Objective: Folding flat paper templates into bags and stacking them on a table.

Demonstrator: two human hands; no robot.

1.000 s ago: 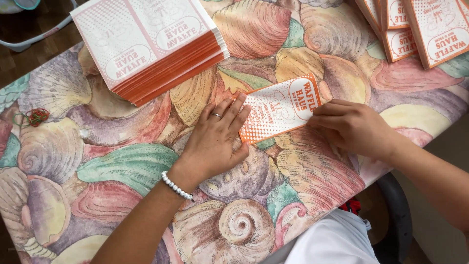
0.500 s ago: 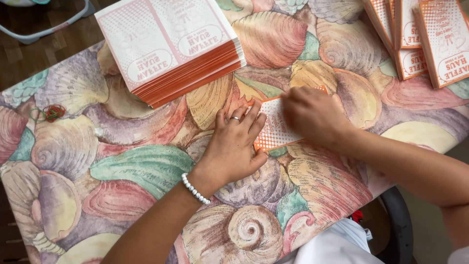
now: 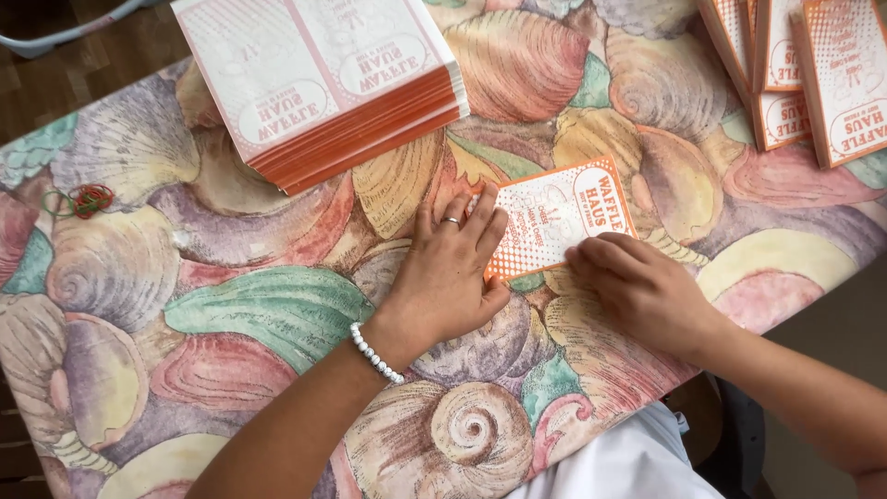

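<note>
Orange-white carton (image 3: pixel 557 216) centre; flat stack (image 3: pixel 323 83) upper-left.

An orange-and-white folded card (image 3: pixel 560 217) lies flat on the shell-patterned surface (image 3: pixel 231 305). The left hand (image 3: pixel 448 273) presses open-palmed on the card's left edge; the right hand (image 3: pixel 642 291) presses its fingertips on the lower right edge. A thick stack of flat cards (image 3: pixel 323 79) sits above, more folded cards (image 3: pixel 804 74) at upper right, rubber bands (image 3: pixel 83 199) far left.
</note>
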